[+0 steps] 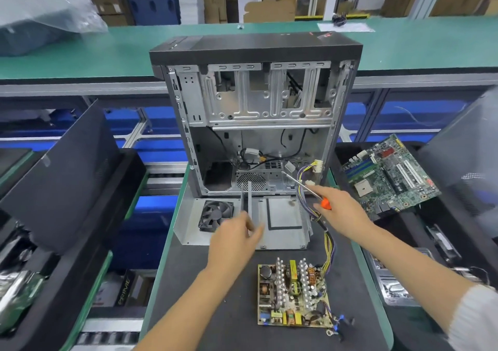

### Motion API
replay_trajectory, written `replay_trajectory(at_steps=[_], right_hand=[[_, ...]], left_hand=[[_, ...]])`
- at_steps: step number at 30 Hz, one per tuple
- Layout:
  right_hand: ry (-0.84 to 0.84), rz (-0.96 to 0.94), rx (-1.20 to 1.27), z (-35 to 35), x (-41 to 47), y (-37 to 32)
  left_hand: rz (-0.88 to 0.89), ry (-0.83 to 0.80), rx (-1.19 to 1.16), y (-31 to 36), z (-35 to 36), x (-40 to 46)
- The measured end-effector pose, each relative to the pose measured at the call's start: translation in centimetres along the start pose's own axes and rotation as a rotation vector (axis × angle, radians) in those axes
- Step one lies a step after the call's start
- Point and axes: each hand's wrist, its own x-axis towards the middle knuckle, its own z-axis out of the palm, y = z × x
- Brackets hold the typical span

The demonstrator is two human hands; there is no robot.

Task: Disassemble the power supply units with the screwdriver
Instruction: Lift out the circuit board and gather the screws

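Observation:
The grey metal power supply housing (283, 232) lies open on the dark mat, with its black fan (215, 215) at the left. Its bare circuit board (292, 295) rests nearer to me, joined by a bundle of coloured wires (327, 245) that runs up past the housing. My right hand (339, 210) grips an orange-handled screwdriver (304, 187), its shaft pointing up-left toward the open computer case (256, 124). My left hand (237, 240) hovers with relaxed fingers over the housing's left part and holds nothing.
A green motherboard (390, 175) lies on a black tray at the right. Black bins (67, 188) with parts flank the mat on both sides. A green conveyor bench (107, 45) runs behind the case, with a plastic-wrapped bundle (40, 8) at far left.

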Motion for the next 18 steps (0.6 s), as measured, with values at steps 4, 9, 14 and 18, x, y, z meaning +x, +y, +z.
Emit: replay_trajectory(at_steps=[4,9,14,18], right_hand=[[-0.205,-0.130,-0.259,0.9,0.4,0.2],[-0.073,-0.010,0.006,1.3,1.4,1.3],[-0.068,-0.045,-0.021,1.9,1.4,0.7],[-0.093,0.017,-0.214,2.4,1.5,0.8]], left_hand=[[-0.056,-0.014,0.098,-0.7,-1.1,2.9],[-0.063,-0.139,0.331,-0.9,0.0,4.6],[-0.116,-0.216,0.260,-1.0,0.3,5.7],[-0.087,-0.196,0.240,-1.5,0.5,5.8]])
